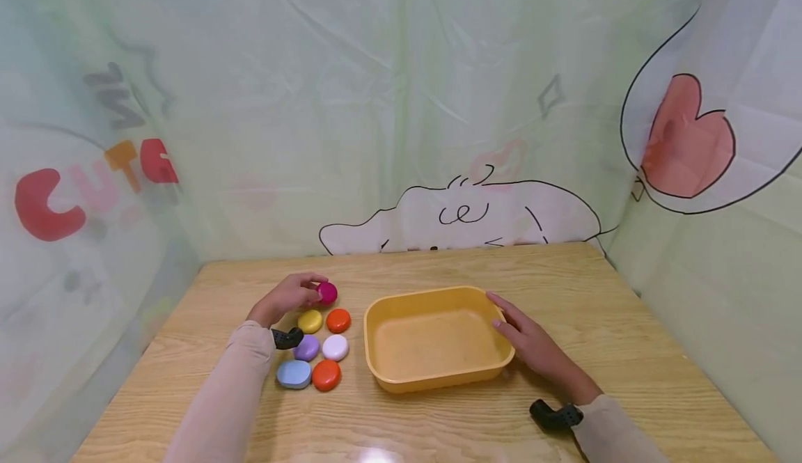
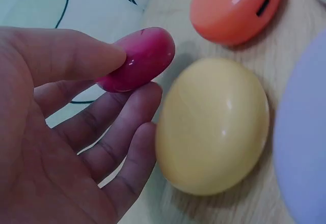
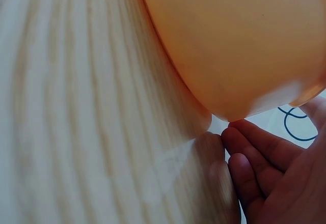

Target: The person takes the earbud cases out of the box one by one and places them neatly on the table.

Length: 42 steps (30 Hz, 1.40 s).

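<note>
In the left wrist view, a glossy magenta toy pebble (image 2: 145, 56) is pinched between the thumb and fingers of my left hand (image 2: 76, 107). The head view has this left hand (image 1: 291, 299) at the far end of a cluster of pebbles. Just beneath it lie a yellow pebble (image 1: 310, 322) and an orange pebble (image 1: 339, 320). My right hand (image 1: 532, 341) holds the right end of an orange-yellow plastic basin (image 1: 438, 383), thumb over the rim. Its fingertips touch the basin's outer wall (image 3: 239, 56) in the right wrist view. No pebble shows inside the basin.
Nearer the front are a purple pebble (image 1: 306, 348), a white pebble (image 1: 335, 347), a blue pebble (image 1: 294, 374) and a red-orange pebble (image 1: 326, 375). The wooden table (image 1: 438, 428) meets a printed curtain (image 1: 282, 136) at the back and sides.
</note>
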Tool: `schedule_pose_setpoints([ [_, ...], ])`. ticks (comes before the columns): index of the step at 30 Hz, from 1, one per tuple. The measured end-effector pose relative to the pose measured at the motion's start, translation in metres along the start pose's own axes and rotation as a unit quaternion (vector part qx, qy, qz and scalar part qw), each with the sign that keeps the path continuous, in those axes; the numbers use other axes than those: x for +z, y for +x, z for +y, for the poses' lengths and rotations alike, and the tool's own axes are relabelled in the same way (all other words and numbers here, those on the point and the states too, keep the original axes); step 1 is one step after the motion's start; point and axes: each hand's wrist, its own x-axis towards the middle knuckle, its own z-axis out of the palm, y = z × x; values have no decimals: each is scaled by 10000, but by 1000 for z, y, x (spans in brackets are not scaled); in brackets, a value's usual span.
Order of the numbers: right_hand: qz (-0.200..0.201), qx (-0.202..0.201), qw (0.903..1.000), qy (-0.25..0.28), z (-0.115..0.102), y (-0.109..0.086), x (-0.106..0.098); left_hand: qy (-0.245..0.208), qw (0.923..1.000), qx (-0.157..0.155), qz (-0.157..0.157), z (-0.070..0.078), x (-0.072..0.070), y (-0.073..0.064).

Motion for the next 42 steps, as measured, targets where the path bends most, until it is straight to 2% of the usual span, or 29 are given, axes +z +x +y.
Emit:
schedule_pose_setpoints([
  [7,24,-45,10000,-56,0,3,0,231,9995,-230,-9,-4,-3,-3],
  [14,12,-56,10000,-66,0,3,0,615,9980,-153,-24,-3,-1,-2],
  [19,44,-25,10000,-65,0,4,1,914,9955,-216,-90,2,-1,-4],
  [22,54,0,9999,-91,-1,4,1,979,9949,-227,-124,4,-1,-6],
  [25,65,11,9999,-99,-2,4,1,921,9955,-234,-20,3,-3,-7],
  [30,92,-41,9999,-77,-6,4,0,737,9967,-104,319,-4,-7,-7],
  [34,129,-39,9999,7,-8,2,0,789,9947,102,647,-7,-8,-12],
  [39,308,213,9993,18,-9,2,-3,853,9917,429,864,-2,-7,-20],
  [42,471,200,9987,10,-8,3,-8,924,9897,641,891,5,-5,-28],
])
